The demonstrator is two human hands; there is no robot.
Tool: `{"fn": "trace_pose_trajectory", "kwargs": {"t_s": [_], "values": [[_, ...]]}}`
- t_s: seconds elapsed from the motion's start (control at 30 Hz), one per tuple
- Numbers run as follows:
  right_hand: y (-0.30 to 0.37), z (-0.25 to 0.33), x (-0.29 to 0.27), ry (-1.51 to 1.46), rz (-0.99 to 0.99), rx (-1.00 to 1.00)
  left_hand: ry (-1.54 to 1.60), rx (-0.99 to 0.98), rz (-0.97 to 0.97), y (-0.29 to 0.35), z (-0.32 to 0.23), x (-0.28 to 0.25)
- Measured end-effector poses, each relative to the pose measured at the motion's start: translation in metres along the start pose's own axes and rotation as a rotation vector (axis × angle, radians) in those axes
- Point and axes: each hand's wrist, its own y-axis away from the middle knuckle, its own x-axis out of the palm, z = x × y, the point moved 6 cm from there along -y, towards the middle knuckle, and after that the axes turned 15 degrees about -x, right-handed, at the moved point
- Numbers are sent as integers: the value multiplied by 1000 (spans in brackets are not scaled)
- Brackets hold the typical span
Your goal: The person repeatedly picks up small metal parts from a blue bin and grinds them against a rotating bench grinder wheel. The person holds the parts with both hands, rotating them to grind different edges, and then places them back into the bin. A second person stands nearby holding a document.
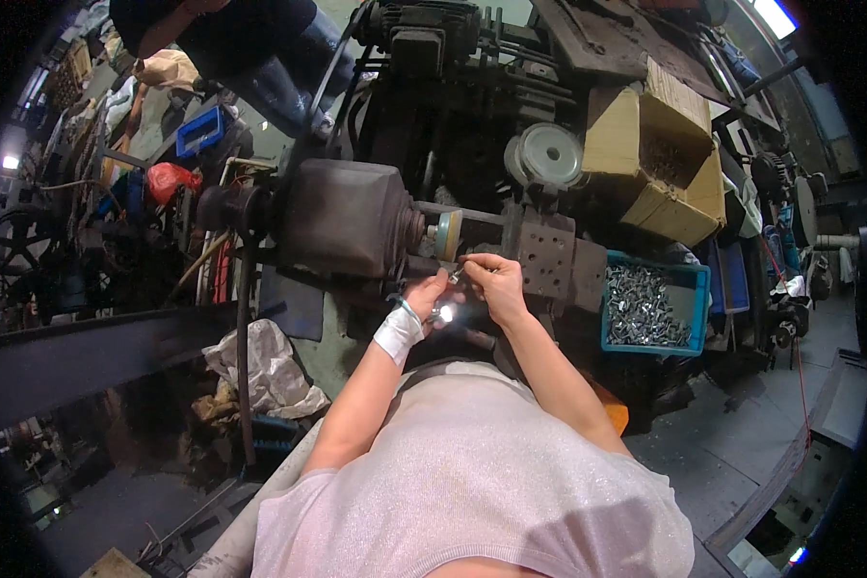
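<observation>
- Grip: the right hand [499,287] pinches a small metal part [455,275] between thumb and fingertips. The left hand [424,295], with a white wrap [398,334] at its wrist, lies just beside it, fingers curled; whether it also grasps the part cannot be told.
- Position of the part: at the fingertips, just on the near side of a narrow wheel [448,235], which projects from a dark machine housing [345,217] left of and beyond the grip.
- Teal crate [703,310]: right of the grip and slightly nearer the body; it contains many small, shiny metal pieces [643,306], heaped loosely, with part of the floor bare on its right side.
- Cardboard box [615,144]: right of and beyond the grip, flaps open, tilted; brownish contents lie inside, too dark to identify.
- Blue tray [199,132]: well to the left of and beyond the grip; its interior is too small to make out.
- Red bag [171,181]: left of the grip, nearer than the blue tray; its contents are hidden.
- Markings: whether the box or crate carries print cannot be told at this scale.
</observation>
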Motion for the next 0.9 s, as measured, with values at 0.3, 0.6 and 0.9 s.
{"fn": "trace_pose_trajectory", "kwargs": {"t_s": [0.3, 0.6, 0.9], "values": [[3, -5, -5, 95, -56, 7, -195, 201, -183, 3, -13, 8], [-20, -22, -1, 231, -123, -82, -186, 193, -325, -8, -21, 4], [-20, -24, 5, 156, -165, -79, -134, 230, -355, -10, -21, 2]]}}
